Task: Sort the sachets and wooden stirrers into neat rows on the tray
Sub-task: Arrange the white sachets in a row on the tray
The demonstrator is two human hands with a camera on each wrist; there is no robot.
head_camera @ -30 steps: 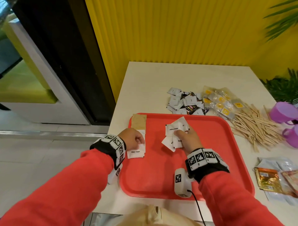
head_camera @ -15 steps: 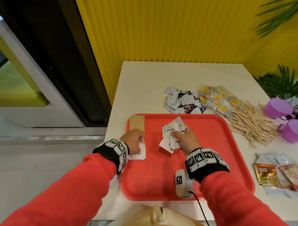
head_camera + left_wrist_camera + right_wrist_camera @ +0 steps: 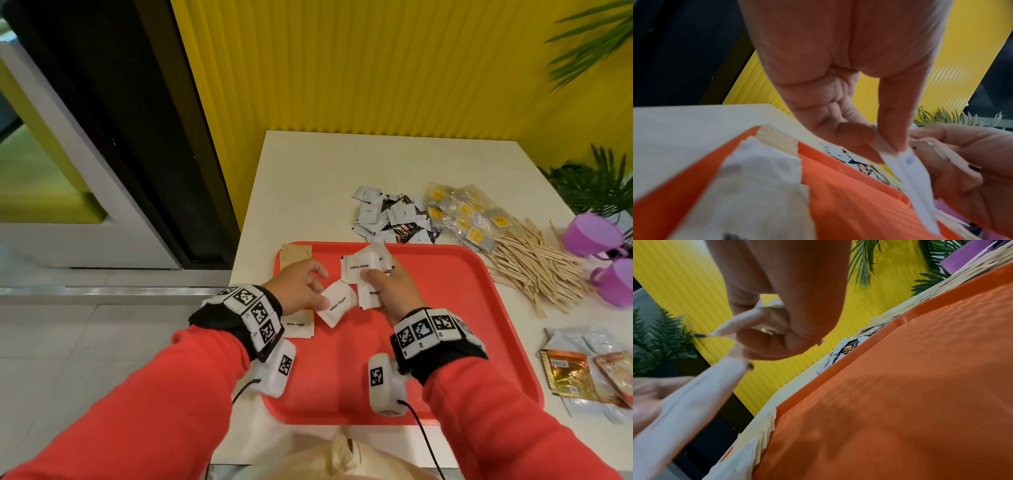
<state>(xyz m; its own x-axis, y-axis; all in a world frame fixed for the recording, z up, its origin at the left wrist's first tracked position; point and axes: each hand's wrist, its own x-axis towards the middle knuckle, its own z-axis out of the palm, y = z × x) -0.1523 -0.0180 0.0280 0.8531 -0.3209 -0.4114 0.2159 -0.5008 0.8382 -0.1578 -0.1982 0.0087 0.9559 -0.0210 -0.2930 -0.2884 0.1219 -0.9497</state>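
Observation:
Over the red tray (image 3: 445,342) my right hand (image 3: 374,275) grips a fanned bunch of white sugar sachets (image 3: 363,263). My left hand (image 3: 322,292) pinches one white sugar sachet (image 3: 337,303) at the bunch's lower left edge; thumb and finger squeeze that sachet (image 3: 906,170) in the left wrist view. At the tray's left edge lie a brown sachet (image 3: 296,254) and a white sugar sachet (image 3: 298,324). A pile of wooden stirrers (image 3: 537,270) and mixed sachets (image 3: 390,219) lie on the table behind the tray. In the right wrist view my fingers curl round the bunch (image 3: 744,321).
Clear packets with yellow labels (image 3: 462,216) lie between the sachets and the stirrers. Two purple cups (image 3: 596,234) stand at the table's right edge, with foil packets (image 3: 568,373) in front of them. A yellow ribbed wall runs behind the table (image 3: 342,178).
My left hand has come off the sachets at the tray's left edge and moved right to pinch a sachet at the right hand's bunch. The right hand has lifted slightly.

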